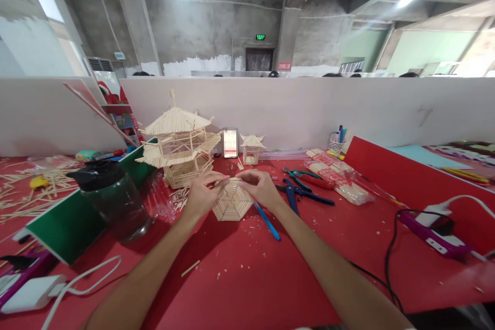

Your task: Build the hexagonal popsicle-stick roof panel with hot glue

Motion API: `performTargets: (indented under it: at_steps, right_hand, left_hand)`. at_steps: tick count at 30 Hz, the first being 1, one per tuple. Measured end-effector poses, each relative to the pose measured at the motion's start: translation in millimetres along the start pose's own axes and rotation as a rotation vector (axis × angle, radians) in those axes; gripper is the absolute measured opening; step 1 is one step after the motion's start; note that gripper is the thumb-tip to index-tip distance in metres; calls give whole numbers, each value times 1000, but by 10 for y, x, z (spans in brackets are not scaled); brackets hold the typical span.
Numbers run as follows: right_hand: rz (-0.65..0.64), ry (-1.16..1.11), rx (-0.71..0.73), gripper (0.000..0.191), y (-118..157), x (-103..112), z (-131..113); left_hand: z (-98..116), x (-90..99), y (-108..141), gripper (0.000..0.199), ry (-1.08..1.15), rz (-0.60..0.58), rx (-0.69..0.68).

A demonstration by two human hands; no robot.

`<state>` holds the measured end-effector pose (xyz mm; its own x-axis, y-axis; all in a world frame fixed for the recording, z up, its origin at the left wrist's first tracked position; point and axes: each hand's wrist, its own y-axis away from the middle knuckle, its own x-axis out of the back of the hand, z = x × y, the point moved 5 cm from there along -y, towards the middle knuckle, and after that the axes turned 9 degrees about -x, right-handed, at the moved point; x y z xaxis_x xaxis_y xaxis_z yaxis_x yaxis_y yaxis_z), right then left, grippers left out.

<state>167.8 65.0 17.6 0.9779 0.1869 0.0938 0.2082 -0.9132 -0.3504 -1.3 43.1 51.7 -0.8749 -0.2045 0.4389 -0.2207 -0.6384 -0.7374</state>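
A hexagonal panel of thin wooden sticks (233,203), laid in rings with dark lines running out from its centre, is held up over the red table. My left hand (204,192) pinches its upper left edge between thumb and fingers. On the upper right edge, my right hand (261,185) has a similar pinch. A blue pen (267,223) lies beside my right wrist. Behind my left hand stands a large tiered stick pavilion (180,144); a small stick pavilion (252,149) is farther back, near the partition.
Pliers and cutters (294,193) lie to the right, near bagged sticks (340,175). A dark water bottle (112,201) stands left by a green board (69,232). A lit phone (231,143) leans at the back. A power strip (435,237) with cables sits right.
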Motion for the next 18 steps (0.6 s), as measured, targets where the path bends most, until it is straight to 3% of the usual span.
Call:
performTargets:
  at_steps: [13, 18]
  right_hand:
    - [3, 18, 55, 12, 28, 3, -96]
    - [26, 144, 93, 12, 52, 2, -152]
  left_hand:
    - [-102, -10, -1, 17, 38, -22, 87]
    - [-53, 7, 7, 15, -82, -68, -12]
